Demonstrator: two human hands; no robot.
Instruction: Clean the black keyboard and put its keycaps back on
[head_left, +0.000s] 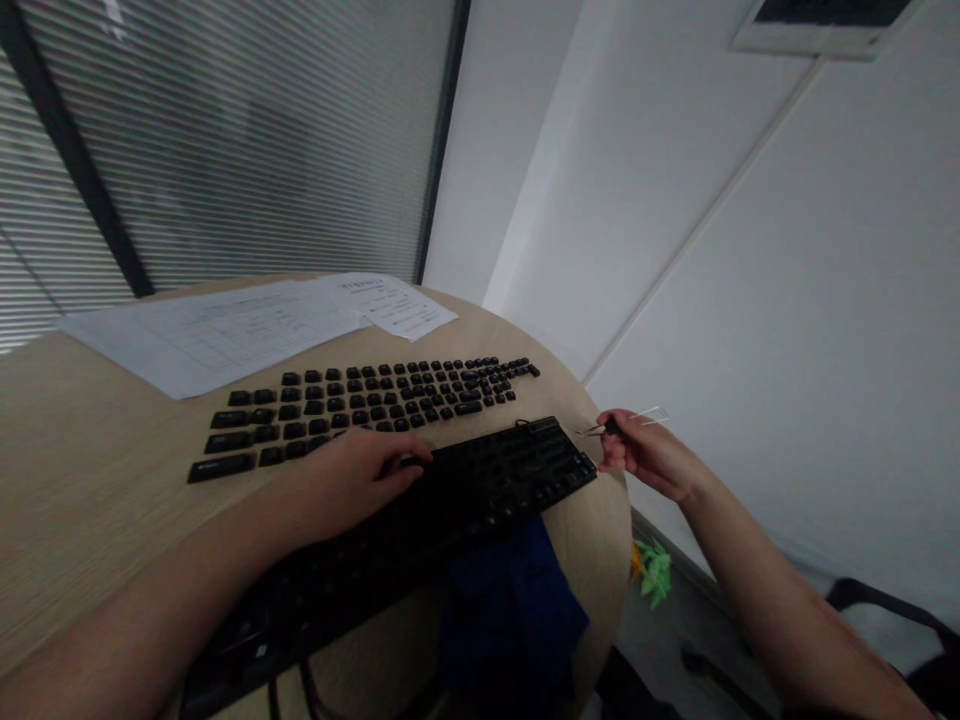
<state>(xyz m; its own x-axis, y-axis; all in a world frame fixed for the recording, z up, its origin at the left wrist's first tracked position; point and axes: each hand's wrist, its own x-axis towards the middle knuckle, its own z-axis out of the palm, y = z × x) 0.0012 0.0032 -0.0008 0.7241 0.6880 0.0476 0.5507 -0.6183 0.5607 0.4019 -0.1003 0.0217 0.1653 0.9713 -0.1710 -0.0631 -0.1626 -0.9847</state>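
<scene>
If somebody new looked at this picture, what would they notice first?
Probably the rows of loose black keys, spread on the table just beyond the keyboard. Next, perhaps the right hand, holding a thin wire tool near the keyboard's right end. The blue cloth by the keyboard's near side might catch the eye too.
</scene>
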